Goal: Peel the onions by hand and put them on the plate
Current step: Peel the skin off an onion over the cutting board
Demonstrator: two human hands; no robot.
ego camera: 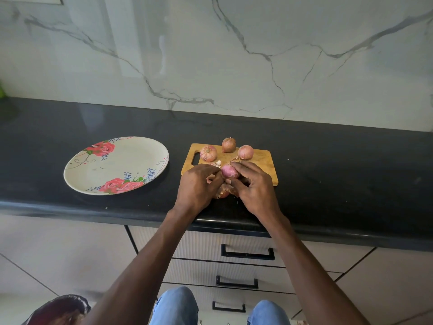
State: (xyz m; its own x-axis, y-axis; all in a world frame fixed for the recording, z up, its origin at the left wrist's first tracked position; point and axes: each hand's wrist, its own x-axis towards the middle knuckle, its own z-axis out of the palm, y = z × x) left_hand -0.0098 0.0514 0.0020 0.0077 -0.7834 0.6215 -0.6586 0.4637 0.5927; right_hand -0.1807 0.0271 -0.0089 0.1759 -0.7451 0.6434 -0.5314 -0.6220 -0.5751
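Fingers of the left hand (199,184) and right hand (253,184) curl around one onion (229,171), steadying it for peeling. Loose skins (225,192) drop below. The plate (93,170) waits alongside, ready for peeled ones.

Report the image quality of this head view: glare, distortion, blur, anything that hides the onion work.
Head view: wide-angle bend curves the black counter edge; soft window glare sits on the marble wall; light is even, shadows faint. The left hand and right hand cover most of the peeled onion, slightly soft; the plate and cutting board read clearly.
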